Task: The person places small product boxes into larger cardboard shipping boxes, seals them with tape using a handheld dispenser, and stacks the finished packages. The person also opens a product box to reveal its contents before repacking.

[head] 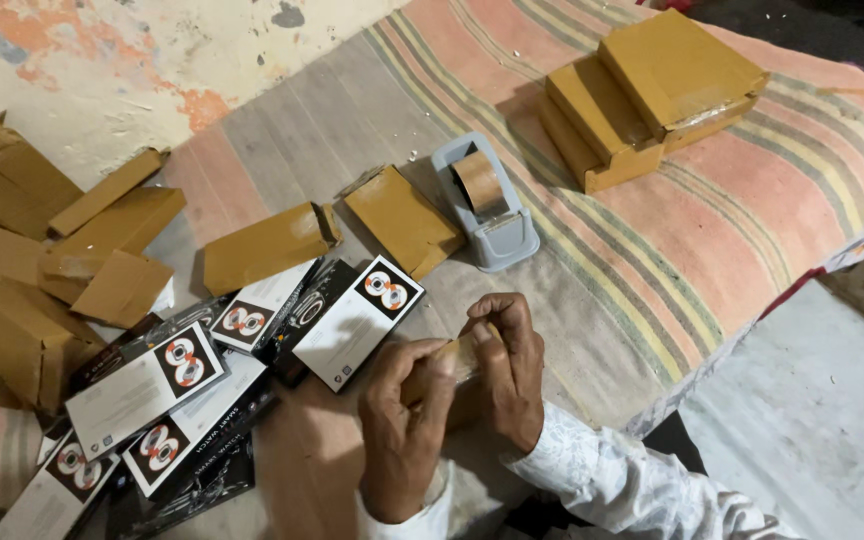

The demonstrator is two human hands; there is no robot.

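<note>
Both my hands meet near the bottom centre over a striped cloth. My left hand (407,425) and my right hand (507,365) together grip a small brown cardboard box (457,358), mostly hidden by the fingers. A strip of brown tape seems to lie across it. Just beyond my hands stands a grey tape dispenser (487,205) with a roll of brown tape. Left of my hands lies a heap of white and black product boxes (357,310).
Flat brown cardboard boxes (397,220) lie by the dispenser, and several more are piled at the far left (22,300). A stack of sealed brown boxes (652,90) sits at the upper right. The striped cloth (732,230) ends at the right, with pale floor beyond.
</note>
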